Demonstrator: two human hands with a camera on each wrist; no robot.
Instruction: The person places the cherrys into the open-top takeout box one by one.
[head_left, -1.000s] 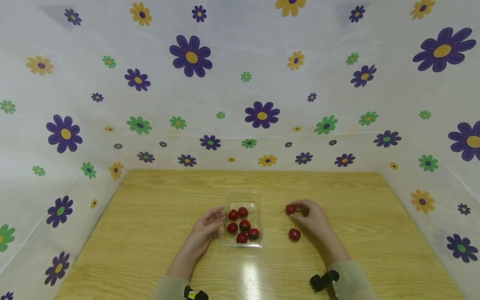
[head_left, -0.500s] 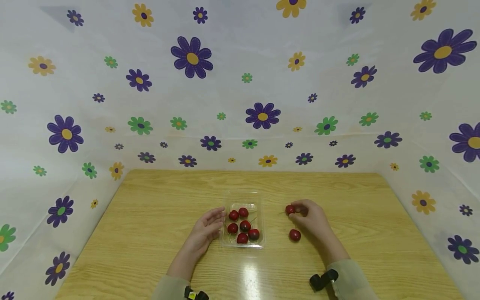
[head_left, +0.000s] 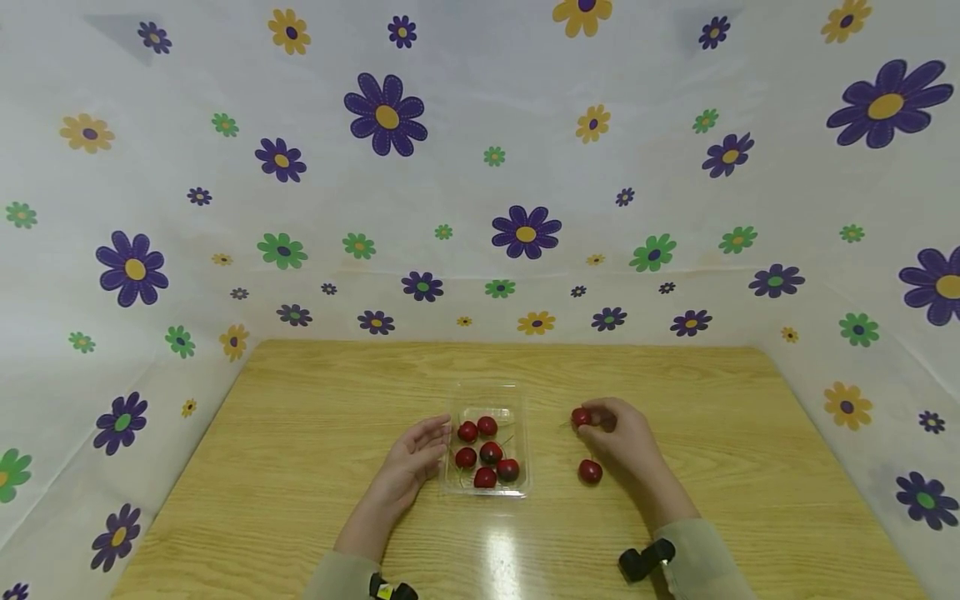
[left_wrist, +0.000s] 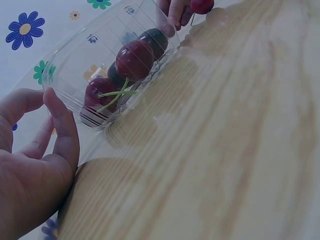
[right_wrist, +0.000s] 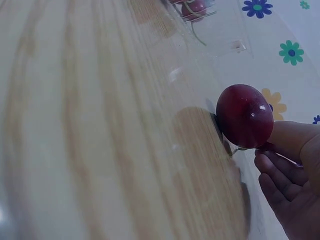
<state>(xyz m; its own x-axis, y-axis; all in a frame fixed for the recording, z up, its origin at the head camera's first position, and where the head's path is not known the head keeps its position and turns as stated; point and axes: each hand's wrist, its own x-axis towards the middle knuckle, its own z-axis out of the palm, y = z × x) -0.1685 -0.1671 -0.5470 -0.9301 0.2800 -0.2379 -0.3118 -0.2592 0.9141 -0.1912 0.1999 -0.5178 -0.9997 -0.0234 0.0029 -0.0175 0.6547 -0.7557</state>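
Observation:
My right hand (head_left: 626, 433) pinches a red cherry (head_left: 580, 418) between thumb and forefinger, right of the clear plastic box (head_left: 491, 392). A second cherry (head_left: 590, 472) lies loose on the table below that hand; in the right wrist view this loose cherry (right_wrist: 245, 116) largely hides the pinched one. Several cherries (head_left: 491, 452), some with green stems, sit inside the box. At the box's left wall is my left hand (head_left: 411, 462), fingers loosely bent and holding nothing. Its fingertips (left_wrist: 50, 97) are at the box's edge in the left wrist view; whether they touch it I cannot tell.
Everything stands on a wood-grain table (head_left: 315, 392). A white cloth (head_left: 450, 183) printed with flowers walls off the back and both sides. A black wrist camera (head_left: 647, 560) is strapped at the right sleeve, another device (head_left: 392, 587) at the left.
Almost nothing differs. The view has tipped very slightly, and the pinched cherry has shifted by a hair in the right hand's fingers. The left hand and the box stay in place.

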